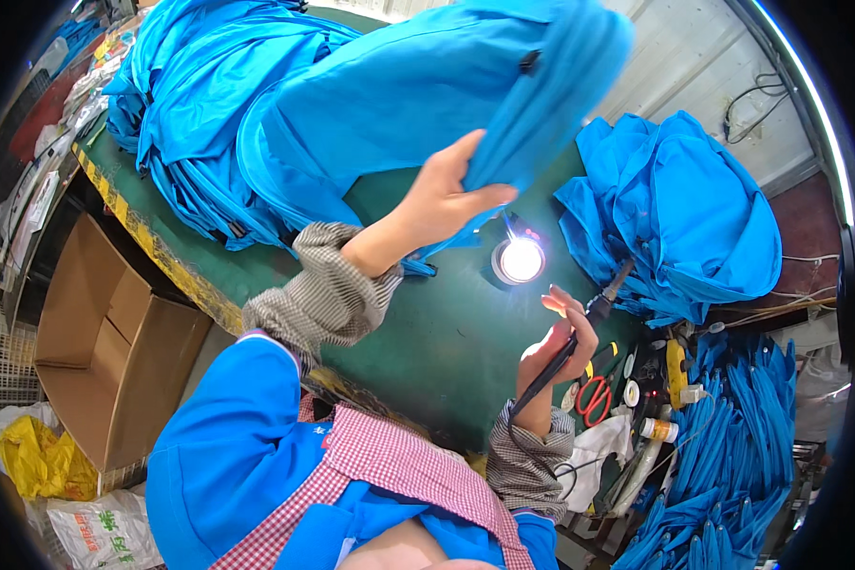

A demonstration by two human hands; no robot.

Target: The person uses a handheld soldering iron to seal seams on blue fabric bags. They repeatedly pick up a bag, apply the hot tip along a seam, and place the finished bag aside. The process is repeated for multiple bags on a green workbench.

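My left hand grips a folded, bright blue fabric piece, raised over the green tabletop. Black clips show on it. My right hand holds a tool with a black handle, a metal tip and a cord; the tip points up toward the crumpled blue fabric heap on the right. Between my hands a round lamp glows white. A larger pile of blue fabric lies behind my left hand.
An open cardboard box and yellow bag are at lower left, beside the striped table edge. Right of my right hand are red scissors, a yellow tool, small containers and bundled blue fabric. A white panel wall stands behind.
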